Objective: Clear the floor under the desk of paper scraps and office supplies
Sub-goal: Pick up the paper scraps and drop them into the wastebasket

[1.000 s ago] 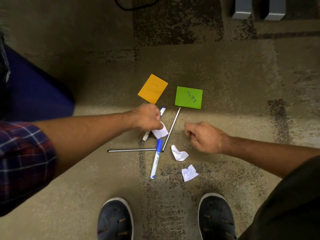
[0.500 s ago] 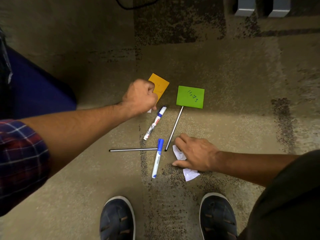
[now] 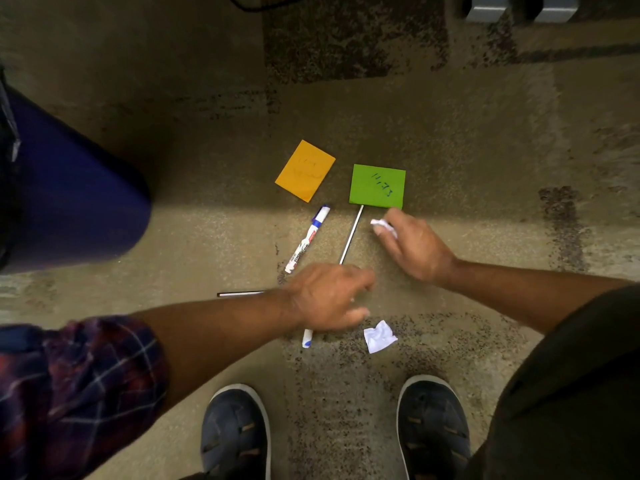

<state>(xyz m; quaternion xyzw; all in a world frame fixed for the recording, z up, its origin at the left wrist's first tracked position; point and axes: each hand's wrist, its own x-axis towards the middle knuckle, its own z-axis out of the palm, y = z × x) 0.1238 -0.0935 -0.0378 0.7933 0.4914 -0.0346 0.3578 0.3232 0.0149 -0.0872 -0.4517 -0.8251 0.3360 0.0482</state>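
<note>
On the carpet lie an orange sticky note (image 3: 304,171), a green sticky note (image 3: 377,186), a white and blue marker (image 3: 306,239) and two thin metal sticks (image 3: 351,235) (image 3: 239,293). My right hand (image 3: 415,251) pinches a crumpled white paper scrap (image 3: 382,226) at its fingertips, just below the green note. My left hand (image 3: 329,299) hovers palm down with fingers stretched rightward, covering most of a second blue marker (image 3: 307,339). Its palm is hidden. Another crumpled white scrap (image 3: 379,336) lies just right of and below the left hand.
A dark blue rounded object (image 3: 69,202) stands at the left. My two dark shoes (image 3: 235,434) (image 3: 433,427) are at the bottom. Grey metal feet (image 3: 488,8) and a black cable (image 3: 249,5) sit along the top edge.
My right hand lifted one paper scrap from the floor and carried it up toward the green note. My left hand came back down from the orange note to above the blue marker.
</note>
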